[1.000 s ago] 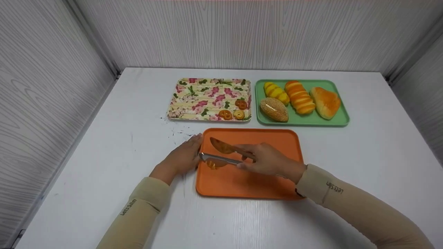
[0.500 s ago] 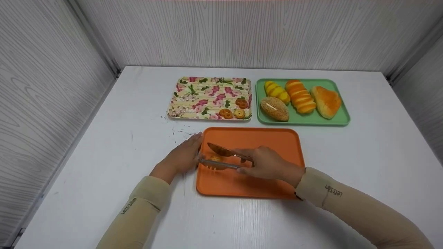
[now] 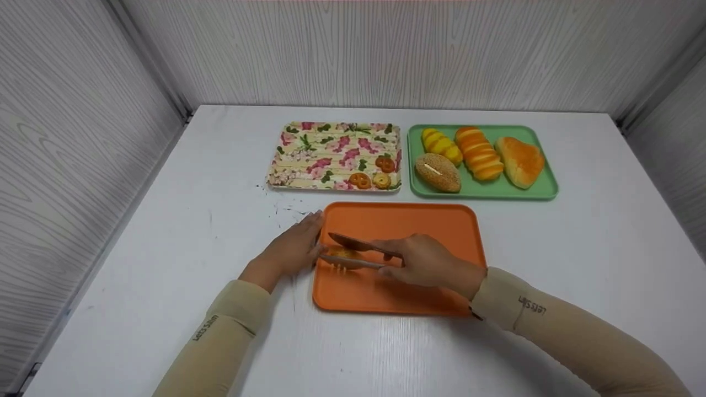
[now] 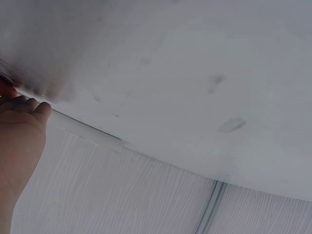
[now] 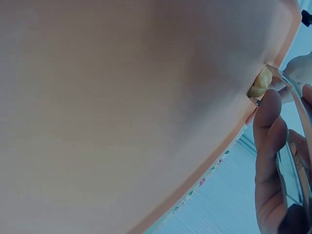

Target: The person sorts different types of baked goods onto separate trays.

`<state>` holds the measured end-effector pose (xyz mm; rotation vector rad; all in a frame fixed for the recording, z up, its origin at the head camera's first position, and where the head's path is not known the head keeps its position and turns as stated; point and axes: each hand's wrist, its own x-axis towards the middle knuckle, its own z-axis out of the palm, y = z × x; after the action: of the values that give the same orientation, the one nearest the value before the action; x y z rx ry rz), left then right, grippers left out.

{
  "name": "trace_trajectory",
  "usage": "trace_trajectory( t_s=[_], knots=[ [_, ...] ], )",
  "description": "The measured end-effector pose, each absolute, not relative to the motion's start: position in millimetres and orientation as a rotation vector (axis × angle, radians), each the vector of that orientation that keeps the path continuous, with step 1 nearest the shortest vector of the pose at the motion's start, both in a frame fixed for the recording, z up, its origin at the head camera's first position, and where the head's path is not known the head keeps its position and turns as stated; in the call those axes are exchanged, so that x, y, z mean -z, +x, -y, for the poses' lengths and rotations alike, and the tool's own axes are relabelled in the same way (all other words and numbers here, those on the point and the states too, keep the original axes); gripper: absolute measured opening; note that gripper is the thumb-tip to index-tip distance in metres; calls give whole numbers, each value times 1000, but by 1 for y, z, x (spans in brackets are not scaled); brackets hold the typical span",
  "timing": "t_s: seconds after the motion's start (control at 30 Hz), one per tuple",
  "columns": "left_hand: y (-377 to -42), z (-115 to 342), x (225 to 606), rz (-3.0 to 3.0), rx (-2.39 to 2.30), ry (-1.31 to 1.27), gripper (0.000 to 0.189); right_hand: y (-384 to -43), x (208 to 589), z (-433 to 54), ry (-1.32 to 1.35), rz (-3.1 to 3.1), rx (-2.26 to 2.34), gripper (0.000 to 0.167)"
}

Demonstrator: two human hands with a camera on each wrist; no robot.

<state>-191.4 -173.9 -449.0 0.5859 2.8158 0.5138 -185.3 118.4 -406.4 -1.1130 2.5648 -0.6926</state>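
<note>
My right hand [image 3: 423, 260] holds a pair of metal tongs [image 3: 357, 243] low over the left part of the orange tray [image 3: 411, 219]. Between the tongs' tips lies a small yellowish cookie [image 3: 345, 253], partly hidden by the nearer arm. In the right wrist view the same cookie [image 5: 262, 83] appears between the tips, close to the tray's edge. Against the tray's left rim rests my left hand [image 3: 291, 248], its fingers extended along the edge. The left wrist view catches only part of that hand [image 4: 22, 131].
Behind the orange tray stands a floral tray [image 3: 314, 149] with two pretzels and a round cookie [image 3: 381, 180] at its front right. A green tray [image 3: 480, 190] beside it bears several breads [image 3: 479, 154]. Pale panels [image 3: 353, 55] wall the white table [image 3: 182, 237] in.
The tongs have come down toward the tray, and their arms have drawn closer together around the cookie. My left hand keeps its place at the tray's rim.
</note>
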Motion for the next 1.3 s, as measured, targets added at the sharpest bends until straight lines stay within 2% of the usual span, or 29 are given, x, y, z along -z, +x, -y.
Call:
trace_trajectory(
  t_s=[0.87,1.3],
  knots=[
    [-191,172,447,-2795,-485,521,68,-196,401,-131,-1139,-2557,745,52],
    [-192,173,449,-2787,-496,509,71,-223,387,-128,-950,-2618,799,55]
  ],
)
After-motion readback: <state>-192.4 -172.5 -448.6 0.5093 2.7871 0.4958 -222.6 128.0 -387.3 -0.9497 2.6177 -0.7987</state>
